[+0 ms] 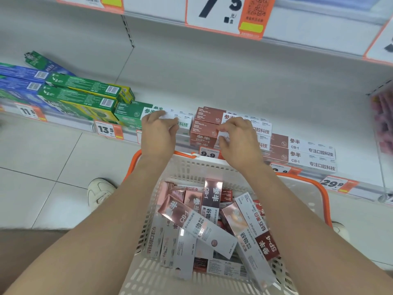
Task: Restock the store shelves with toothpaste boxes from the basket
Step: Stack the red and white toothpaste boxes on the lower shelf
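Though apart, hands (158, 133) (239, 143) on boxes (203, 131).

We record "7.5 元/盒" on the upper price sign (214, 11), "13.5" (105, 130), "9.9" (208, 154) and "29.9" (332, 183) on shelf-edge tags, "参半 CB-1 专注口腔科技" on shelved toothpaste boxes (308, 147), and "CB-1" (185, 218) and "SP-4" (268, 243) on boxes in the basket (212, 167).

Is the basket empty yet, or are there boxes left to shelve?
Not empty. The basket holds a loose pile of toothpaste boxes, crossed over one another. The left hand and right hand grip shelf boxes.
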